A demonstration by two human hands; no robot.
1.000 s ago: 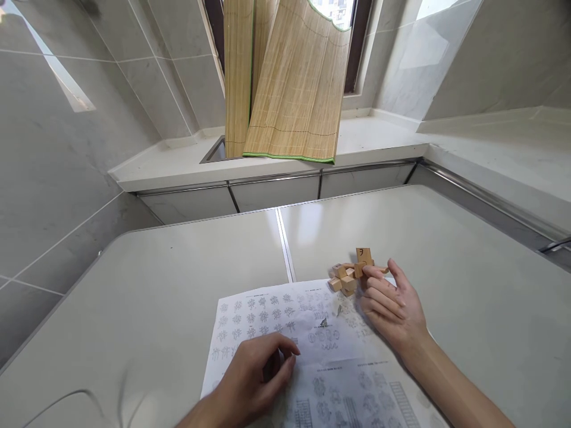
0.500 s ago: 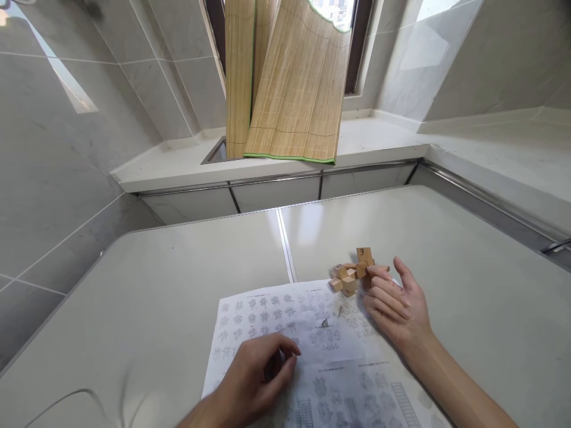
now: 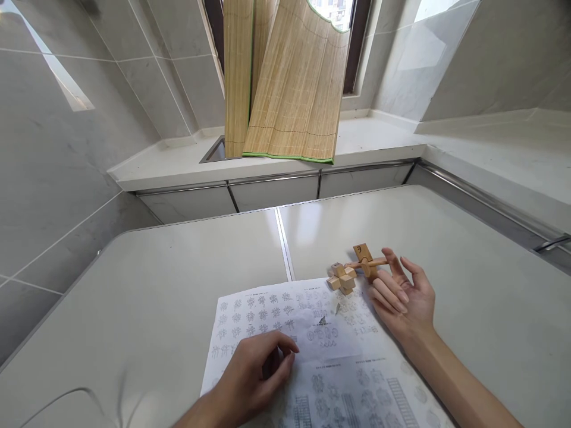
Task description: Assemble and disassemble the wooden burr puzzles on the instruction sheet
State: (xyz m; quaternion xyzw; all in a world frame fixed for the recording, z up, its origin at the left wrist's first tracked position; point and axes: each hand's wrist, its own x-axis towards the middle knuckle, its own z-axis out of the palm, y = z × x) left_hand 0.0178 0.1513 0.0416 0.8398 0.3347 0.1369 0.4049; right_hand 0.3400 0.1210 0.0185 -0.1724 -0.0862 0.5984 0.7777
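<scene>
My right hand [image 3: 405,297] is palm up at the right edge of a printed paper sheet [image 3: 263,356], with its thumb and index finger apart. Its index fingertip is at the end of a thin wooden rod [image 3: 379,261], which belongs to a wooden puzzle of crossed pieces with a dark mark on its upright plank [image 3: 363,252]. Left of that, touching or nearly so, sits a small wooden burr puzzle [image 3: 342,278] of interlocked blocks. On the sheet rests my left hand [image 3: 263,371], loosely curled, a gap between thumb and index finger, nothing visible in it.
Small torn spots [image 3: 322,321] show in the sheet. A seam [image 3: 284,244] runs across the pale table [image 3: 178,273]. Beyond stands a white ledge [image 3: 375,139] with a bamboo mat [image 3: 298,89] hanging over it. A thin dark cord [image 3: 66,393] shows at lower left.
My right hand has shifted slightly right and its index finger has straightened onto the rod. The marked plank has tilted, and more of the rod shows. My left hand stays in place.
</scene>
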